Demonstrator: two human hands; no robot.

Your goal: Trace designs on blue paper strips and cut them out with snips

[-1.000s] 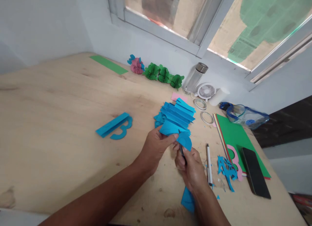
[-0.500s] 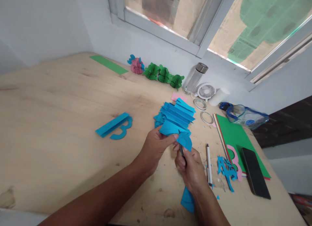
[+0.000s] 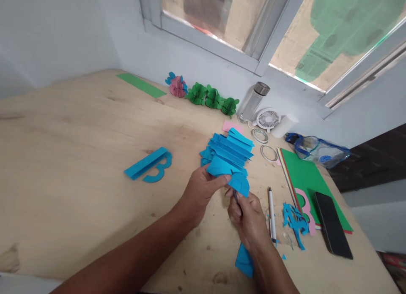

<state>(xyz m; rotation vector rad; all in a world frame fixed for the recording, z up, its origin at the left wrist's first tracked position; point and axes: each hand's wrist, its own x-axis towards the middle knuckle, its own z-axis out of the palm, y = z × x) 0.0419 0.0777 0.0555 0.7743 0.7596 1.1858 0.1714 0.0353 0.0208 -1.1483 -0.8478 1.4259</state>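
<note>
My left hand (image 3: 203,192) pinches a folded blue paper piece (image 3: 228,173) above the wooden table (image 3: 79,129). My right hand (image 3: 249,218) is closed on small dark scissors (image 3: 236,197), whose blades meet the rounded edge of that piece. Right behind lies a stack of folded blue paper strips (image 3: 230,148). A blue offcut (image 3: 244,260) lies under my right wrist.
A blue cut-out "3" on a folded blue strip (image 3: 149,165) lies to the left. To the right are a white pen (image 3: 272,211), blue scraps (image 3: 294,220), a pink "3" (image 3: 305,205) on green sheets (image 3: 304,175), and a black phone (image 3: 333,228). Paper flowers (image 3: 209,96), a bottle (image 3: 253,102), a fan (image 3: 268,118) and tape rolls (image 3: 260,135) line the wall.
</note>
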